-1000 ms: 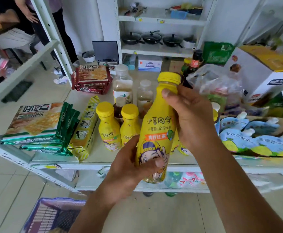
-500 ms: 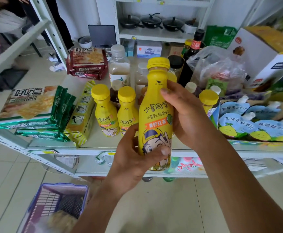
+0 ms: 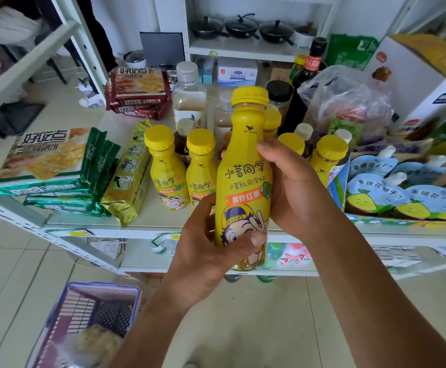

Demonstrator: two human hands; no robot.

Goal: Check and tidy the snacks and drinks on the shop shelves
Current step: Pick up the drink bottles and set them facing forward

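Observation:
I hold a yellow tea bottle (image 3: 243, 166) with a yellow cap upright in front of the shelf, its cartoon label facing me. My left hand (image 3: 208, 251) grips its lower part, thumb across the label. My right hand (image 3: 293, 187) wraps its middle from the right side. Behind it on the white shelf (image 3: 142, 221) stand more yellow bottles of the same kind (image 3: 167, 168), two to the left and others (image 3: 325, 158) to the right, partly hidden by my hands.
Green biscuit packs (image 3: 54, 166) and a yellow pack (image 3: 129, 179) lie at the shelf's left, red packs (image 3: 139, 91) behind. Clear bottles (image 3: 188, 94), dark sauce bottles (image 3: 312, 65), a plastic bag (image 3: 349, 99) and blue juice pouches (image 3: 391, 192) fill the right. A purple basket (image 3: 89, 312) sits on the floor.
The view has tilted downward, so the basket shows more. The bottle has straightened to upright in both hands; my right hand has slid down from its neck to its middle.

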